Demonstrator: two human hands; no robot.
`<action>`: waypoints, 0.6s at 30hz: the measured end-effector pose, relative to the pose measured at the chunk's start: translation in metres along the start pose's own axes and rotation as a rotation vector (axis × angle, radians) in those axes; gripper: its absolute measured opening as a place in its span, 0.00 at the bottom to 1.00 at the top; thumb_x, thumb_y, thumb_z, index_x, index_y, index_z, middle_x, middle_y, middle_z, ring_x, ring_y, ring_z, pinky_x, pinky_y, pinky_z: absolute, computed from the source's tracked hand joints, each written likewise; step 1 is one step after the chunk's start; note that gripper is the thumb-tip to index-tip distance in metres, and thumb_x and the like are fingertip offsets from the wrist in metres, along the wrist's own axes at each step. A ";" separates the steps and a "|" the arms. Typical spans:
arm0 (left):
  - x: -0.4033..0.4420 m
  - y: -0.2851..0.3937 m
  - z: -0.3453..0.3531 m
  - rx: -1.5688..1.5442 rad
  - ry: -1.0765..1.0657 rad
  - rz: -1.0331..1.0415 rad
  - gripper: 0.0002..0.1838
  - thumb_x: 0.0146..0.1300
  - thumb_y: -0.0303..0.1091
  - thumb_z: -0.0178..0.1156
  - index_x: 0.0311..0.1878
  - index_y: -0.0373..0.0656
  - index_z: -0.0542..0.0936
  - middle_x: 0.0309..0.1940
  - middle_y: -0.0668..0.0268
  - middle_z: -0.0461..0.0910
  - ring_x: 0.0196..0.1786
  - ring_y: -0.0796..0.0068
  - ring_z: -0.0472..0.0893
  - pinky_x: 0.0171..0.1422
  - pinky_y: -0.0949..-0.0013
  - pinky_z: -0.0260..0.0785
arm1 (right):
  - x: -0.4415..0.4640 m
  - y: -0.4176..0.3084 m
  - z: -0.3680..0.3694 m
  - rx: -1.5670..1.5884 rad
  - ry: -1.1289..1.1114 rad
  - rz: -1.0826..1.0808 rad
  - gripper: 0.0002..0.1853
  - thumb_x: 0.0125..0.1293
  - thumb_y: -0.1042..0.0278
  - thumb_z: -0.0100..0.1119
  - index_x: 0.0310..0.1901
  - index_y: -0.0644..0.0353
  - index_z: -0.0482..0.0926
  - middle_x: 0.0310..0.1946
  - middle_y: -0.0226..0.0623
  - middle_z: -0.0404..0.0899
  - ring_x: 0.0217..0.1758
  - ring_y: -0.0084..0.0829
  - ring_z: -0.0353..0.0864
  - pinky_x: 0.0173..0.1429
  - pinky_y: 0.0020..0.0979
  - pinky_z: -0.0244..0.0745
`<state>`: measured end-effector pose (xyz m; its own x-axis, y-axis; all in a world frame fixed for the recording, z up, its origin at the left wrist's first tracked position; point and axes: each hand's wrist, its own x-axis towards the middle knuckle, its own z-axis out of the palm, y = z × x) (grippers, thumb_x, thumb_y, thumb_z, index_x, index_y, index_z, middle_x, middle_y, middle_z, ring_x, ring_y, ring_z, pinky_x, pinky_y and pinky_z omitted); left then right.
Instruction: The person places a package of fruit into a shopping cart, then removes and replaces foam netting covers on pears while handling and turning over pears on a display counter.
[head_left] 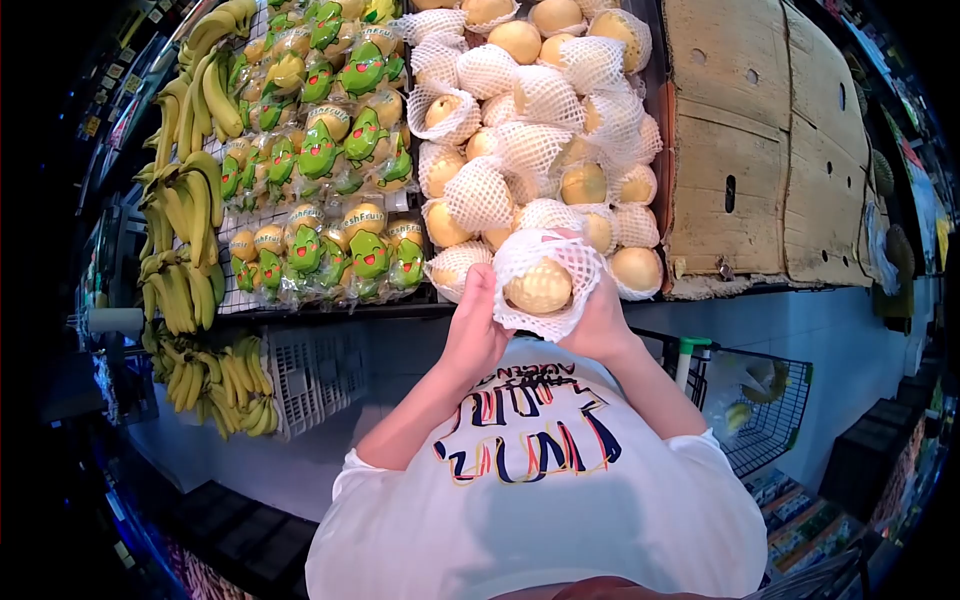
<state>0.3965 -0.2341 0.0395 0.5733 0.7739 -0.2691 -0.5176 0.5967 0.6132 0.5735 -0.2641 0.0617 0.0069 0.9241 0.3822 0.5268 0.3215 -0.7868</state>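
Observation:
Between my two hands, in front of my chest, is a round pale yellow fruit that looks like a pear, wrapped in a white foam net. My left hand presses against its left side with the thumb up. On the other side, my right hand curls round the net, and some of its fingers are hidden behind it. Just beyond lies a heap of similar yellow fruits, many in foam nets and some partly bare.
Bagged fruits with green cartoon labels fill the rack to the left, beside hanging bananas. Flattened cardboard covers the stand at right. A shopping cart holding bagged produce stands at my right, and a white crate at lower left.

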 end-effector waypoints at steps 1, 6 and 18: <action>0.001 0.002 0.005 0.009 0.016 0.009 0.14 0.83 0.47 0.38 0.59 0.51 0.65 0.62 0.67 0.72 0.64 0.75 0.74 0.63 0.64 0.71 | -0.001 0.003 0.000 -0.014 -0.016 -0.006 0.47 0.49 0.63 0.81 0.69 0.61 0.63 0.58 0.45 0.78 0.61 0.42 0.81 0.64 0.39 0.76; 0.002 0.003 0.004 0.005 0.097 0.009 0.09 0.82 0.38 0.42 0.58 0.49 0.66 0.61 0.65 0.74 0.61 0.71 0.78 0.60 0.60 0.76 | -0.003 0.018 0.002 -0.033 -0.066 -0.055 0.48 0.49 0.63 0.81 0.70 0.59 0.62 0.68 0.46 0.66 0.70 0.45 0.72 0.70 0.42 0.70; 0.011 0.003 -0.007 0.022 0.177 0.038 0.18 0.79 0.35 0.49 0.67 0.40 0.66 0.60 0.56 0.78 0.57 0.62 0.84 0.54 0.63 0.83 | -0.006 0.007 0.011 0.545 -0.018 0.194 0.50 0.49 0.71 0.82 0.71 0.53 0.59 0.63 0.40 0.67 0.68 0.36 0.70 0.70 0.38 0.68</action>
<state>0.3967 -0.2225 0.0327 0.4320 0.8220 -0.3711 -0.5212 0.5633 0.6411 0.5678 -0.2645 0.0483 0.0431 0.9785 0.2018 0.0035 0.2019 -0.9794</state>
